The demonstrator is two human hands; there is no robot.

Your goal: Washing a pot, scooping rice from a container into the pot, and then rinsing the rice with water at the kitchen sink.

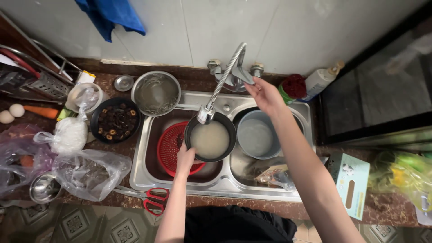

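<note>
Pale wall tiles (216,27) fill the top of the view, with a blue cloth (112,15) hanging at 11 o'clock. Below runs a dark speckled stone counter (391,209) holding a double-basin steel sink (216,182) at centre. A dark glass-fronted cabinet (382,90) occupies the 3 o'clock side.

Within the left basin lies a red plastic colander (170,148); within the right basin sits a grey bucket (256,135). Between them, over the divider, a black pot (210,137) holds cloudy whitish water, possibly with rice beneath, though the contents cannot be made out. The left hand (185,159) grips the pot's rim at its 7 o'clock edge, fingers closed over the lip. A flexible metal tap hose (222,76) ends at a nozzle (205,114) directly over the pot's 11 o'clock edge. The right hand (265,96) rests on the tap lever (243,74), fingers loosely curled upon it.

At 10 o'clock stand a steel strainer bowl (156,93), a black bowl of dark dried mushrooms (115,120) and a small steel dish (123,83). At 9 o'clock lie clear plastic bags (90,173), a carrot (42,111) and eggs (17,110). Red-handled scissors (150,200) rest at 7 o'clock, a steel ladle (42,188) at 8 o'clock. A pale green box (353,184) sits at 4 o'clock; a white pump bottle (320,80) stands at 1 o'clock.
</note>
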